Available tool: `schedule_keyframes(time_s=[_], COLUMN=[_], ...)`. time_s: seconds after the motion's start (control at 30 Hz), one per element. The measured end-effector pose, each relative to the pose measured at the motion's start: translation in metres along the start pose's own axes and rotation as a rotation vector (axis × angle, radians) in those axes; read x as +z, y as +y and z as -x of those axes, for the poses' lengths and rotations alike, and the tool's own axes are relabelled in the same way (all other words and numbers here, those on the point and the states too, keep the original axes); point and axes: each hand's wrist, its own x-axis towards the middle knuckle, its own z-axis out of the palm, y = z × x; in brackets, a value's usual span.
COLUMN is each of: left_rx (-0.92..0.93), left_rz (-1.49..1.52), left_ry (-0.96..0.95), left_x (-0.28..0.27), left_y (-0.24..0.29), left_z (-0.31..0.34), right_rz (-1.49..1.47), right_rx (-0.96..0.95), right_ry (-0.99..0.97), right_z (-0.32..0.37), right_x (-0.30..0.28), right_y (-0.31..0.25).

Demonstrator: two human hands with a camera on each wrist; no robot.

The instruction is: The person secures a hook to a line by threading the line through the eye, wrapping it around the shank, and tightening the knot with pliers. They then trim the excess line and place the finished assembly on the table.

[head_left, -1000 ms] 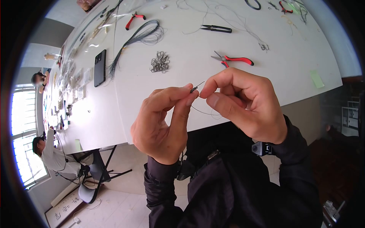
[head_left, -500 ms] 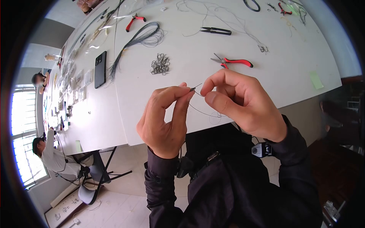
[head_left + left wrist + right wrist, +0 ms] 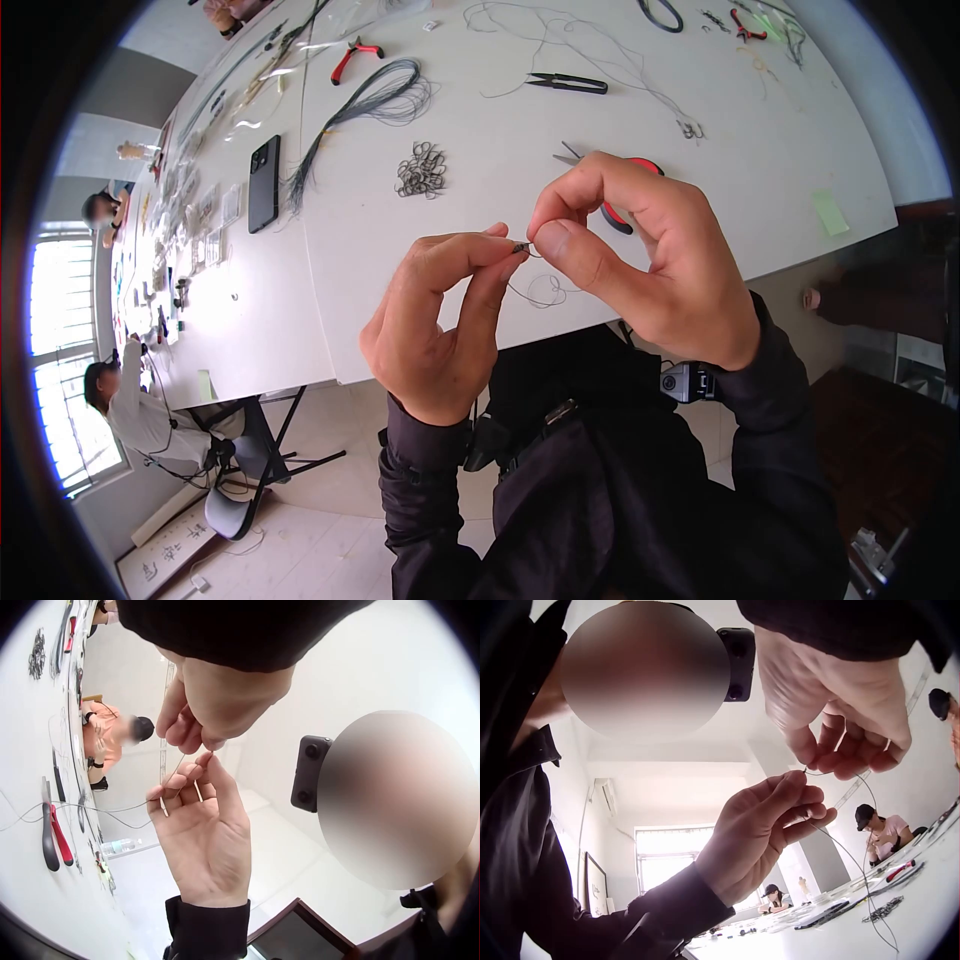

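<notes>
My left hand (image 3: 435,325) pinches a small dark metal piece (image 3: 520,248) between thumb and index finger; its exact kind is too small to tell. Thin grey line (image 3: 518,292) hangs from it in a loose loop below the fingertips. Close beside it on the right, my right hand (image 3: 640,265) pinches a short end of the line between thumb and index fingertip. In the right wrist view, the line (image 3: 847,855) spans both hands and droops down toward the table. The left wrist view shows the right palm turned up, with line (image 3: 120,810) across its fingers.
Red-handled pliers (image 3: 618,218) lie behind the right hand, partly covered. Beyond are a pile of dark wire hooks (image 3: 422,170), black thread snips (image 3: 568,83), a bundle of grey line (image 3: 385,90) and a phone (image 3: 263,185). Another person (image 3: 150,400) sits at the left.
My right hand has moved up and in against the left fingertips, now covering part of the pliers. The piece's straight, upward-pointing line end no longer shows. The hanging loop has shifted slightly left and up.
</notes>
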Motion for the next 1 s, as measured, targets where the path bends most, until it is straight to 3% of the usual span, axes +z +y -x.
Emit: schedule_keyframes(time_s=[0.13,0.63,0.73,0.77,0.83,0.93,1.0], left_rx=[-0.017,-0.017,-0.019,-0.010,0.009,-0.031,-0.036], left_rz=[0.089,0.046,0.066,0.037,-0.012,0.023,0.018], left_ry=[-0.017,-0.027,-0.018,-0.058,-0.136,-0.024,-0.027], left_x=[0.001,0.000,0.000,-0.002,-0.008,-0.002,-0.002], left_y=[0.001,0.000,-0.004,-0.004,-0.004,-0.010,-0.013], left_z=[0.002,0.003,0.003,0.002,0.002,0.003,0.005], right_rz=[-0.212,-0.179,-0.044,-0.002,0.296,0.974,1.031], right_rx=[0.088,0.087,0.127,0.108,0.046,-0.105,-0.055], right_ry=[-0.013,0.010,0.060,0.185,0.271,0.184,0.145], right_z=[0.000,0.006,0.004,0.002,-0.006,-0.002,0.005], right_x=[0.003,0.009,-0.003,-0.007,-0.026,-0.052,-0.056], right_y=[0.004,0.005,0.009,0.021,0.045,0.088,0.105])
